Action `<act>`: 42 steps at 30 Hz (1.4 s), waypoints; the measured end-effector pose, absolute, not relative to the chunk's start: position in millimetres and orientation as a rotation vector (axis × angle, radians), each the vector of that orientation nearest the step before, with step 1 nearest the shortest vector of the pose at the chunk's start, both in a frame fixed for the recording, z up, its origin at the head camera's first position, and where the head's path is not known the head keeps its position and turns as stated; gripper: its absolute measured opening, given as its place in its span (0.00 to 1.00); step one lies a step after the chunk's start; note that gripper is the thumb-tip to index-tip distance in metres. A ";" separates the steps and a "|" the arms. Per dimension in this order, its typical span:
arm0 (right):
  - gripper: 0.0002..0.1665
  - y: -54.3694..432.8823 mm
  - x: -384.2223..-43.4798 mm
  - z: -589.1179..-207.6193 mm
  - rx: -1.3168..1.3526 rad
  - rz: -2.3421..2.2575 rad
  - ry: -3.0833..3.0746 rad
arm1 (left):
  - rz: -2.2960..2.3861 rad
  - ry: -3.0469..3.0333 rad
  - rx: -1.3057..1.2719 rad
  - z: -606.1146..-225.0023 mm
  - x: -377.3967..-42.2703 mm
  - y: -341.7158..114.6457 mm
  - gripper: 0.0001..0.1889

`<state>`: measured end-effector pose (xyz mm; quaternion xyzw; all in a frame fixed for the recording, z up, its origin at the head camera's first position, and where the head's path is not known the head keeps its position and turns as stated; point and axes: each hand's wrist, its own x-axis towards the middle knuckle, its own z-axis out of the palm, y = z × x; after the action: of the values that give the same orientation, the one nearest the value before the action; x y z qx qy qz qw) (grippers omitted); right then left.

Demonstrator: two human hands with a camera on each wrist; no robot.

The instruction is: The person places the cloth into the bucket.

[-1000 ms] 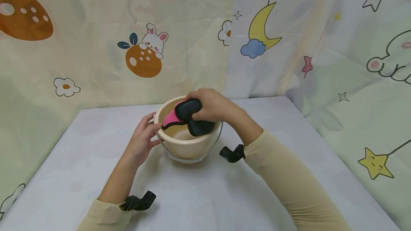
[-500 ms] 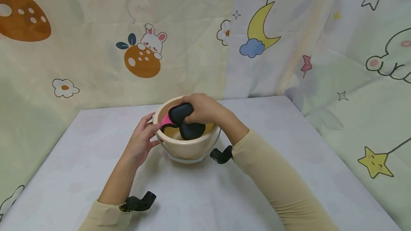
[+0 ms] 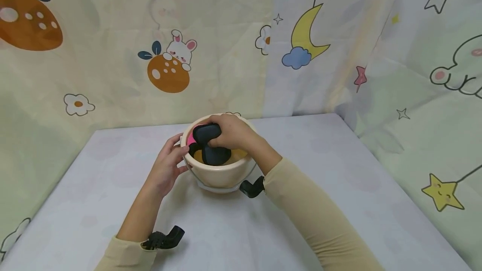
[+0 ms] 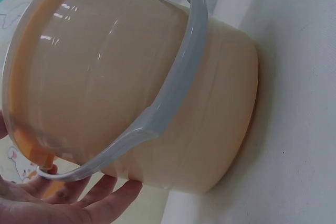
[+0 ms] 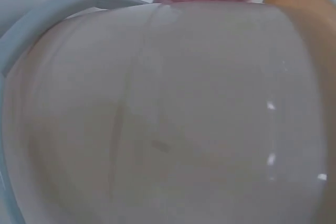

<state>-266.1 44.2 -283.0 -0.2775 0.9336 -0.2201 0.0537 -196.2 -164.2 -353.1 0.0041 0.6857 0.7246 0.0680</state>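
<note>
A cream bucket (image 3: 218,177) with a grey handle (image 4: 181,72) stands upright on the table. My left hand (image 3: 167,166) holds it at its left side, thumb at the rim and fingers (image 4: 113,203) against the outer wall. My right hand (image 3: 233,133) reaches over the rim into the bucket's mouth and grips a soft-looking black and pink thing (image 3: 216,155) with two rounded black lobes; its exact kind is unclear. The pink part lies toward the left inner wall. In the right wrist view the bucket's outer wall (image 5: 210,108) fills most of the frame and hides that hand's grip.
A white cloth covers the table (image 3: 320,154), and its back edge meets a printed curtain (image 3: 226,53) just behind the bucket. Black wrist mounts (image 3: 163,237) stick out from both sleeves, the right one close to the bucket's lower wall.
My right hand has moved left and lower with the black and pink thing, from above the right of the rim into the bucket's mouth. The left hand has stayed on the bucket.
</note>
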 end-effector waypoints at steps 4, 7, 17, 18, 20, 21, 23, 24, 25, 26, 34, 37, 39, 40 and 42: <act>0.35 41.8 -264.9 -286.9 -0.830 -0.664 2.875 | 2.190 2.072 0.023 -353.0 -196.6 -164.2 0.32; 0.35 40.8 -264.4 -289.4 -0.868 -0.649 2.892 | 2.200 2.080 0.025 -353.1 -196.9 -164.5 0.32; 0.35 60.0 -260.0 -283.8 -0.844 -0.888 2.811 | 2.213 2.067 0.054 -356.3 -197.4 -163.4 0.32; 0.34 62.8 -259.7 -282.3 -0.840 -0.930 2.799 | 2.209 2.075 0.056 -356.1 -197.5 -163.7 0.32; 0.32 68.5 -259.4 -280.1 -0.845 -1.002 2.784 | 2.207 2.083 0.059 -355.8 -197.9 -164.2 0.32; 0.31 71.2 -259.3 -279.5 -0.846 -1.029 2.786 | 2.208 2.084 0.062 -355.8 -198.1 -164.5 0.32; 0.28 76.4 -258.7 -279.9 -0.843 -1.083 2.798 | 2.211 2.083 0.063 -355.8 -198.2 -164.7 0.32; 0.27 78.8 -258.1 -280.7 -0.838 -1.112 2.803 | 2.214 2.079 0.064 -355.9 -198.2 -164.8 0.32; 0.26 81.2 -257.5 -281.8 -0.830 -1.142 2.808 | 2.215 2.077 0.062 -356.1 -198.3 -164.9 0.32; 0.26 83.5 -256.9 -283.1 -0.824 -1.175 2.811 | 2.216 2.075 0.062 -356.3 -198.4 -164.9 0.32; 0.21 100.4 -250.3 -285.8 -0.867 -1.382 2.851 | 2.202 2.076 0.084 -357.3 -199.2 -165.6 0.32; 0.21 106.2 -248.1 -284.2 -0.867 -1.395 2.863 | 2.194 2.089 0.101 -358.1 -199.3 -166.9 0.32; 0.22 109.3 -247.0 -283.6 -0.862 -1.385 2.878 | 2.196 2.087 0.116 -358.9 -199.1 -167.9 0.32; 0.22 110.8 -246.8 -283.6 -0.859 -1.376 2.889 | 2.196 2.086 0.122 -359.4 -199.1 -168.5 0.31; 0.23 113.7 -245.8 -283.7 -0.850 -1.365 2.910 | 2.195 2.083 0.134 -360.4 -198.8 -169.7 0.31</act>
<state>-245.8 113.7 -283.7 -0.2545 0.8716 -0.4089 -0.0915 -198.8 -169.7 -360.4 0.0443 0.6865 0.7236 0.0564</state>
